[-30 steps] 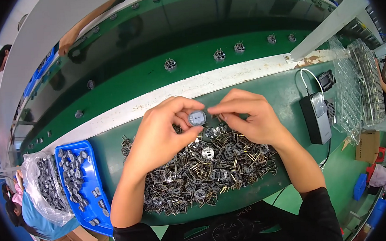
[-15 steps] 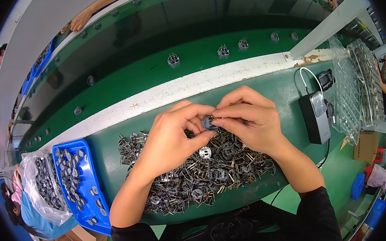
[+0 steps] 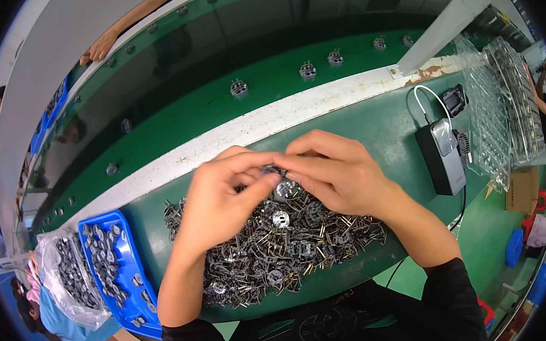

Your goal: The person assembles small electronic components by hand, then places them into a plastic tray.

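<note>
Both of my hands meet above a heap of small dark parts with metal pins point(image 3: 316, 250) on the green bench. My left hand point(image 3: 224, 196) is closed, its thumb and fingers pinching a small grey round plastic part point(image 3: 274, 170). From the other side my right hand point(image 3: 343, 175) presses on the same part with thumb and fingertips. The fingers cover most of the part, so its face is hidden. A shiny round disc point(image 3: 281, 219) lies on the heap just beneath my hands.
At left stand a blue tray point(image 3: 142, 268) of grey round parts and a clear bag point(image 3: 54, 262) of similar pieces. A white rail point(image 3: 220, 136) borders a green conveyor point(image 3: 175, 123) carrying spaced parts. A power bank point(image 3: 442, 158) and clear plastic trays point(image 3: 488, 117) sit right. Another person's hand point(image 3: 101, 46) rests beyond.
My hands have shifted slightly left with the grey round part, which is now more covered by my fingers. The view has tilted a little.
</note>
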### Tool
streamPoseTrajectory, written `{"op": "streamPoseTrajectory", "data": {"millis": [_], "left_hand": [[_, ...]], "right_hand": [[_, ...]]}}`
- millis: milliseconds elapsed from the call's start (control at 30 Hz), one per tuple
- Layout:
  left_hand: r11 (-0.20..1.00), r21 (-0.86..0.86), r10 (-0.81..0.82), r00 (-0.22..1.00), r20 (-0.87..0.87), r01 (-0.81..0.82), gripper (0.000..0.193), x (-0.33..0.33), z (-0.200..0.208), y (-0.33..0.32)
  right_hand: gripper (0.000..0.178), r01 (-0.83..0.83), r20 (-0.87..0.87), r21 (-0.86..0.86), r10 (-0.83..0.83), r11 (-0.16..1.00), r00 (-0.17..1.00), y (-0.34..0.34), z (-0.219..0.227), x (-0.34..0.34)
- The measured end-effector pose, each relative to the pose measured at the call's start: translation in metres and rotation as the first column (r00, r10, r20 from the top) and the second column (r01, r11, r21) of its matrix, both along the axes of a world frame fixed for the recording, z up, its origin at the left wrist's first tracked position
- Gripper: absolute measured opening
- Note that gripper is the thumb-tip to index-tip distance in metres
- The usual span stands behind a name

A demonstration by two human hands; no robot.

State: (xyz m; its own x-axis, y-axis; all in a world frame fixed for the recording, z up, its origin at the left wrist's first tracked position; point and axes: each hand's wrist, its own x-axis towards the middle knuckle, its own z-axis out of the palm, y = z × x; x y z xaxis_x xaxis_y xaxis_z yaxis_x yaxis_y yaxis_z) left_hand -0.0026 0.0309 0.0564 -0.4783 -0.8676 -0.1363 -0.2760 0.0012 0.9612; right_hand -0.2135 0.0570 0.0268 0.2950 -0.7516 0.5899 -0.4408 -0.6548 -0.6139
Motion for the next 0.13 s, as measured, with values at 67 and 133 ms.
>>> {"op": "streamPoseTrajectory", "data": {"millis": [67,133], "left_hand": [[0.988,-0.143,0.051,0.999,0.0,-0.051,0.024,0.009,-0.001,-0.013],[0.95,-0.301,0.144,0.968,0.207,-0.077,0.022,0.01,0.0,-0.027]], "right_hand": [[0.03,0.018,-0.049,0.091,-0.013,0.996,0.999,-0.007,0.014,-0.019],[0.044,0.031,-0.143,0.192,-0.003,0.981,0.99,-0.014,0.022,-0.053]]}}
